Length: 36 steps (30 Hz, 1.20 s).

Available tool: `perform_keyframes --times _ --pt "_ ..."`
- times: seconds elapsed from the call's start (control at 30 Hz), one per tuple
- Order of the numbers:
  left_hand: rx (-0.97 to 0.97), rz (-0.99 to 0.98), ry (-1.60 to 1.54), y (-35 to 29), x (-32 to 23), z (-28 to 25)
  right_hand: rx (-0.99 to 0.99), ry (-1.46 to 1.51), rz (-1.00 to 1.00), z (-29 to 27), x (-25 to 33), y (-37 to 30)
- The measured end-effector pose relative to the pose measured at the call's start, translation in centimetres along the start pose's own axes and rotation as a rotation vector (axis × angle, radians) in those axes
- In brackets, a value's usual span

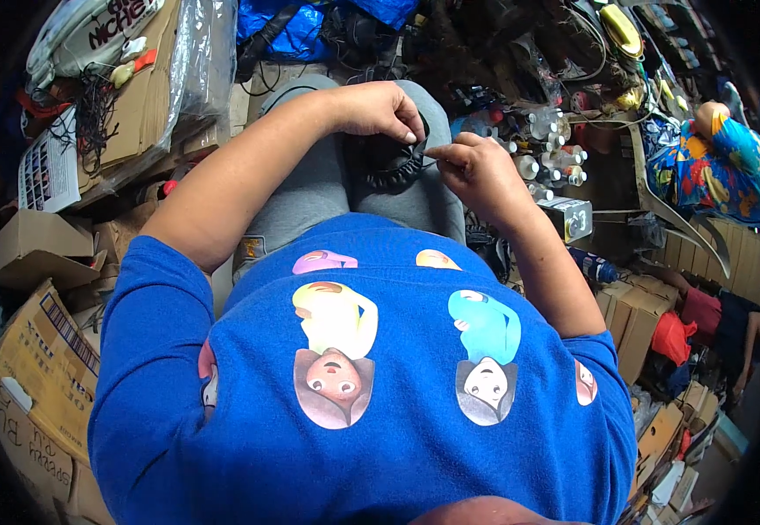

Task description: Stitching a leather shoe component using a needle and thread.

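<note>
A black, shiny piece with a gathered, ruffled edge (395, 178) lies over my lap between my knees. Its exact kind I cannot make out. My left hand (382, 112) reaches in from above, its thumb and fingers pinched at the piece's upper edge. From the right, my right hand (480, 177) has its index finger and thumb brought together at the piece's right edge. Whether something small is between those fingertips is too fine to see. Grey trousers (301, 188) cover my legs under the piece.
Clear plastic bottles (544, 162) and a metal can (567, 219) stand to my right. Flattened cardboard (139, 109) under plastic and an open carton (43, 248) are at left. A blue plastic sheet (297, 37) lies ahead. Another person in bright patterned clothes (723, 175) sits far right.
</note>
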<state>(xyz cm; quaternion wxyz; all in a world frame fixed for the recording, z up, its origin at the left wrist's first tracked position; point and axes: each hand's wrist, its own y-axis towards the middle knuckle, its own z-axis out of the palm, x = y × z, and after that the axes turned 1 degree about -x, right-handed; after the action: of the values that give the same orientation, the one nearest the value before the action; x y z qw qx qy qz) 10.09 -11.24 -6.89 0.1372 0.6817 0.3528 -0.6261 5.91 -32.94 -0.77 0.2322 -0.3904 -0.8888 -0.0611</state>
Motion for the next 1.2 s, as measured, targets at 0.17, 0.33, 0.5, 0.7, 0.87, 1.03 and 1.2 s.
perform_keyframes --times 0.17,0.33,0.5,0.7,0.87,1.03,1.2 --pt "0.007 0.032 0.053 -0.3 0.5 0.0 0.066 0.205 0.071 0.4 -2.0 0.9" --pt "0.027 0.059 0.137 -0.2 0.0 0.1 0.227 0.634 0.129 2.0 -6.5 1.4" --pt "-0.003 0.04 0.202 0.1 0.5 0.0 0.218 0.675 0.127 2.7 -5.5 1.5" --pt "0.009 0.04 0.195 0.1 0.7 -0.1 0.166 0.363 0.022 0.4 -4.8 2.2" --pt "0.02 -0.047 0.177 -0.4 -0.8 -0.1 0.173 0.3 -0.007 0.0 -3.8 2.2" --pt "0.025 0.029 0.195 0.0 0.1 -0.1 0.13 0.599 0.113 2.0 -5.3 0.9" --pt "0.018 0.1 0.214 0.0 0.9 -0.2 0.183 0.308 0.11 -0.7 -1.9 1.7"
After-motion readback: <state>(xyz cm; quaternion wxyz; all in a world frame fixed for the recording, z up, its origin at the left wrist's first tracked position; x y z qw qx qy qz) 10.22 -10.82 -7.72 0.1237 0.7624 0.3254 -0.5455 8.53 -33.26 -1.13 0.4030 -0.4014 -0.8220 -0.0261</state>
